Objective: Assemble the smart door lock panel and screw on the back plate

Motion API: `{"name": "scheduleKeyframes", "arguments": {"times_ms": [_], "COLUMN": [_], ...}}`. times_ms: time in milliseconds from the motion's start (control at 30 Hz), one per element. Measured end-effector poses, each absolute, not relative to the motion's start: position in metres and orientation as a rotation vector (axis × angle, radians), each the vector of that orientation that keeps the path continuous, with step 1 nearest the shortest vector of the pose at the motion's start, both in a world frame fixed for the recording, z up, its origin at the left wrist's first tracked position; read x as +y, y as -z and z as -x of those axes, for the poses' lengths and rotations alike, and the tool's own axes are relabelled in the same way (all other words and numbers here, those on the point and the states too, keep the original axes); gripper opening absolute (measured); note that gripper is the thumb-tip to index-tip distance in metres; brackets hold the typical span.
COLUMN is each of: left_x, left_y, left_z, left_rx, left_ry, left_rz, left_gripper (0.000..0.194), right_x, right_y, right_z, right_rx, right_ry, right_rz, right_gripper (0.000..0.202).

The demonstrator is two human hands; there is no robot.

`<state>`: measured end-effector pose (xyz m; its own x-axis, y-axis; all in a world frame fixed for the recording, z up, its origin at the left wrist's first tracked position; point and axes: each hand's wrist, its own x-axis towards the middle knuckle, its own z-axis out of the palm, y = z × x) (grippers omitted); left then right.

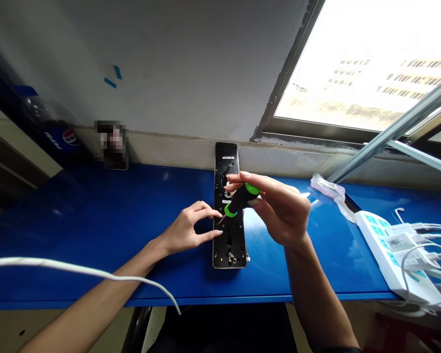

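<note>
A long black panel (230, 240) with holes, screws and small white labels lies lengthwise on the blue table (158, 196). In my right hand (284, 211) is a black and green screwdriver (240, 198), tilted, its shaft pointing down and left to the panel's left side. The fingers of my left hand (191, 228) are apart; thumb and index fingertips rest at the panel's left edge, on either side of the screwdriver tip. Nothing shows between them. Whether the tip sits in a screw is too small to tell.
A white power strip (380, 250) with plugs and cables stands at the right, near a crumpled plastic bag (329, 189). A white cable (95, 273) crosses above my left forearm. At the back left are a Pepsi bottle (55, 132) and a pixelated upright object (113, 147).
</note>
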<state>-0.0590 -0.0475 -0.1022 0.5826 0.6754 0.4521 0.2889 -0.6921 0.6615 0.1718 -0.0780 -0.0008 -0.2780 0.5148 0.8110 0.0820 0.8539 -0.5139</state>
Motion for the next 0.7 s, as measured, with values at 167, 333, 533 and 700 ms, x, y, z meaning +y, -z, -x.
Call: {"name": "scheduleKeyframes", "arguments": {"times_ms": [167,333,533,700], "left_x": [-0.0468,-0.0463,-0.0476,-0.0481], "left_y": [0.1036,0.1038,0.1012,0.1008], "left_z": [0.0593,0.059,0.0586,0.0587], "left_rx": [0.762,0.755,0.753,0.751], "left_ry": [-0.964,-0.96,-0.954,-0.956], "left_rz": [-2.279,-2.276,-2.275,-2.274], "left_gripper": [0.034,0.031,0.032,0.031], "right_x": [-0.0756,-0.0774,-0.0764,-0.0785], "right_y": [0.0005,-0.0017,-0.0002,-0.0019], "right_z": [-0.1734,-0.1715,-0.1732,-0.1724], "right_rx": [-1.787,-1.854,-1.793,-1.881], "right_ry": [-0.273,-0.465,-0.265,-0.504], "right_rz": [0.485,0.447,0.482,0.446], "right_gripper": [0.041,0.045,0.038,0.047]}}
